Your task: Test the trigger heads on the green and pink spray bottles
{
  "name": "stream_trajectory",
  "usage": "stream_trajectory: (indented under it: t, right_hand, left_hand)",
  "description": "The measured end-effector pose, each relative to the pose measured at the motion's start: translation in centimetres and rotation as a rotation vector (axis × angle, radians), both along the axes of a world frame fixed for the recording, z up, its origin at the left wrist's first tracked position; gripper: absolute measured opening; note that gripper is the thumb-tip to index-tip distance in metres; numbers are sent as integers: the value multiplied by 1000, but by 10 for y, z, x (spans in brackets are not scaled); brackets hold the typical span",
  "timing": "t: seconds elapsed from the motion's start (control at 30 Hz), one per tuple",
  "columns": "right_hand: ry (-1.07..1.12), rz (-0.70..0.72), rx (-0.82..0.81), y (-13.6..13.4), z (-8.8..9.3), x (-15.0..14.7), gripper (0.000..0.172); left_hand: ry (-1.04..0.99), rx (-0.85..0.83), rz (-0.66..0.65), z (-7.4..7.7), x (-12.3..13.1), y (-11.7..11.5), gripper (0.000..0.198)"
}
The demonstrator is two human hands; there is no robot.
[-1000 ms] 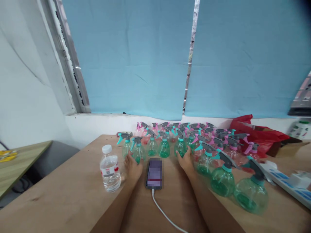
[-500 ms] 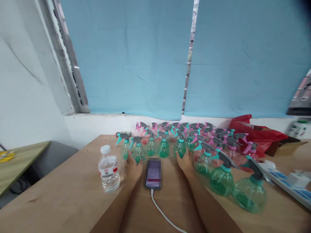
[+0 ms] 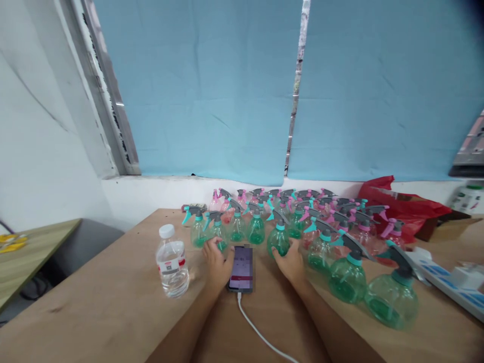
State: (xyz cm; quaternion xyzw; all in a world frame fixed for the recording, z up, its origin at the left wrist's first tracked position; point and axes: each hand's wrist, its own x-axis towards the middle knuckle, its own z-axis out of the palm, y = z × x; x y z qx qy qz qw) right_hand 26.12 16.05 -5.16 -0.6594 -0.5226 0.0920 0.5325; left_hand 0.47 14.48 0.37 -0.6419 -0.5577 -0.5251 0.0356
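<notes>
Your right hand (image 3: 290,261) grasps a green spray bottle (image 3: 279,241) beyond the phone (image 3: 245,269), so its handling looks unfinished; the others' remaining work can't be told. Your left hand (image 3: 218,262), loosely curled, grips nothing by the phone. The tabletop (image 3: 113,290) offers room left past the water bottle (image 3: 172,267); larger-looking green bottles (image 3: 347,280) crowd your right forearm.

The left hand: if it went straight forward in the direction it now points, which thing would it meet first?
The left hand would probably meet the green spray bottle directly ahead of it; whether they already touch is unclear.
</notes>
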Motion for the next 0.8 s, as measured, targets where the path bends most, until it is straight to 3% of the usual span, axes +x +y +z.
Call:
stream_trajectory:
  t: [0.17,0.37,0.57,0.8]
  right_hand:
    - [-89,94,133,-9,12,-9,88]
    - [92,190,250,0,28,-10,61]
    - [106,438,293,-10,35,2,53]
    - [193,586,241,-16,66,-15,45]
  left_hand:
    - [10,26,-142,-1,5,-2,36]
    - [-12,-21,-193,-4,2,2,38]
    - [-18,-47,-222,-1,5,-1,38]
    - [-33,-38,-211,0,3,0,41]
